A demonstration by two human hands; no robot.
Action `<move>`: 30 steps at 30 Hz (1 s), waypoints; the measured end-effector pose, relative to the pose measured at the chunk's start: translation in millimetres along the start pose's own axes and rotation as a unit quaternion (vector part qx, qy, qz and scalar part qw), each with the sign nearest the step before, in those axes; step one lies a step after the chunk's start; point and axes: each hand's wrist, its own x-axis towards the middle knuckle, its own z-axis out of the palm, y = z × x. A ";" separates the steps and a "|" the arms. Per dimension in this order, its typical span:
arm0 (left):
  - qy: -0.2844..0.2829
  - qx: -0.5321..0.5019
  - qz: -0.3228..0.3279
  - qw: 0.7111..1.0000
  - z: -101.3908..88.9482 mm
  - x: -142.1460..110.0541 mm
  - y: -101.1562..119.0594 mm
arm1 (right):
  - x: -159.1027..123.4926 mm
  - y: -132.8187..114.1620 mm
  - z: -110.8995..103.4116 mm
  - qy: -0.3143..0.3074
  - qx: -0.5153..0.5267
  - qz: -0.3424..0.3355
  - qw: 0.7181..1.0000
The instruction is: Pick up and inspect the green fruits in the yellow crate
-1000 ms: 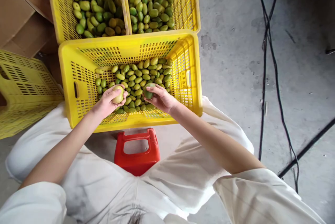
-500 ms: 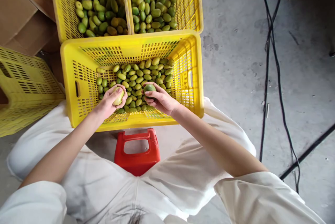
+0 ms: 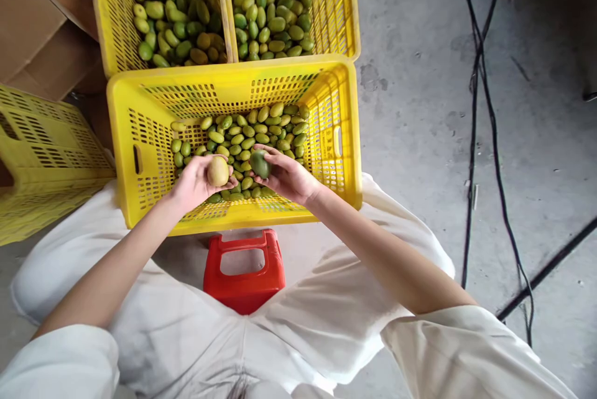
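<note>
Near mid-frame, over a yellow crate (image 3: 233, 79), the left hand (image 3: 192, 183) cradles a pale fruit (image 3: 217, 171) in half-curled fingers; the right hand (image 3: 295, 178) loosely grasps a dark green fruit (image 3: 260, 164).

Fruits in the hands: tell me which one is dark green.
The green fruit in the right hand; the other, the pale fruit in the left hand, is yellowish.

Counting two hands (image 3: 198, 176) (image 3: 291, 178), two held fruits (image 3: 217, 171) (image 3: 260, 164) over the front crate (image 3: 233, 69), one red stool (image 3: 244, 290) before it.
</note>
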 end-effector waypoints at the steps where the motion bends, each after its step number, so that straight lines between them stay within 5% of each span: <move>1: -0.004 0.008 0.004 1.000 1.3 -1.2 -0.5 | -0.2 0.4 0.0 -0.003 -0.007 -0.005 1.000; 17: -0.007 0.097 0.090 0.991 6.1 -4.6 -0.1 | -0.3 2.4 -1.0 -0.005 -0.013 -0.019 1.000; 30: 0.041 0.031 -0.007 0.999 -3.0 -2.6 7.0 | 3.1 -0.5 -4.1 -0.001 -0.009 0.004 1.000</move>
